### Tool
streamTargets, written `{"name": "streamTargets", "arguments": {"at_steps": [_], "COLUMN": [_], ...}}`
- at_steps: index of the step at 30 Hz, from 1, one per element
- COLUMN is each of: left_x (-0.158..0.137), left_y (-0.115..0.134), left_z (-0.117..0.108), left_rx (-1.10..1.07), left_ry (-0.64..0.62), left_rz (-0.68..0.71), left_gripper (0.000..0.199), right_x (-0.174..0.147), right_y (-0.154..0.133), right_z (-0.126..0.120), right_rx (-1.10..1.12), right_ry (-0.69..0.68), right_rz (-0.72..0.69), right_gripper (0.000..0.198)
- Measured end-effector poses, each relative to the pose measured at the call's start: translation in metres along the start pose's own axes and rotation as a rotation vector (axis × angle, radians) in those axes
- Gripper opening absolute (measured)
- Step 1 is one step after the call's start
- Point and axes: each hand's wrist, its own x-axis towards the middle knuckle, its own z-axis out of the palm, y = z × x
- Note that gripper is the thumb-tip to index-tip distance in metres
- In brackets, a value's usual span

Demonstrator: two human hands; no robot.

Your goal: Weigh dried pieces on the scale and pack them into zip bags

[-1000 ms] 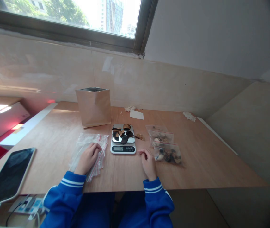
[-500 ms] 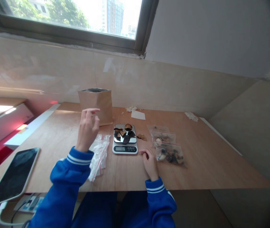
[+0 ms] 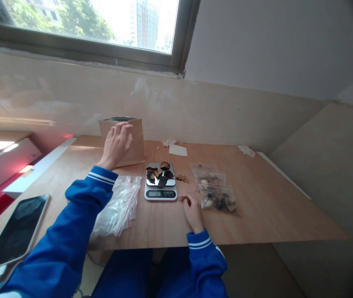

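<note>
My left hand [image 3: 118,142] is raised in front of the brown paper bag [image 3: 137,142], close to its open top. Its fingers are loosely bent and apart, with nothing seen in them. On the table, my right hand [image 3: 192,211] rests with curled fingers beside the lower right corner of the kitchen scale [image 3: 160,194]; it appears to hold nothing. Dark and brown dried pieces [image 3: 163,179], which look like mushrooms, lie on the scale's plate. One light brown dried piece [image 3: 182,178] is just right of the scale. Clear zip bags [image 3: 119,207] lie under my left forearm.
Several filled zip bags [image 3: 219,199] overlap to the right. A white card [image 3: 178,150] and crumpled scraps [image 3: 168,142] lie toward the wall. At the left edge is a tablet or phone [image 3: 15,231] with a cable. Another scrap [image 3: 246,151] lies far right.
My left hand has risen and moved forward toward the top of the paper bag. The view has shifted slightly; my right hand stays beside the scale.
</note>
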Motion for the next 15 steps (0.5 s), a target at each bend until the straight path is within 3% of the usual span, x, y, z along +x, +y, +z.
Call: {"name": "streamTargets", "arguments": {"at_steps": [3,7,11,13,15], "left_x": [0.020,0.035,0.027,0.022,0.016], "left_y": [-0.011,-0.022,-0.023,-0.024,-0.026], "left_z": [0.001,0.006,-0.005,-0.009,-0.007], "left_rx": [0.006,0.091,0.125,0.081,-0.016], "left_ry": [0.083,-0.027,-0.161,-0.308,-0.362], "left_rz": [-0.016,0.002,-0.036,0.018,0.050], "left_gripper": [0.046,0.043,0.038,0.028,0.021], "right_x": [0.000,0.000,0.000,0.000,0.000], "right_y": [-0.003,-0.004,0.001,0.002,0.002], "right_z": [0.000,-0.001,0.000,0.001,0.001], "right_rx": [0.001,0.013,0.019,0.020,0.019], "right_ry": [-0.006,0.001,-0.006,-0.008,-0.007], "right_rz": [-0.003,0.001,0.010,0.011,0.011], "right_gripper": [0.029,0.029,0.027,0.026,0.025]}}
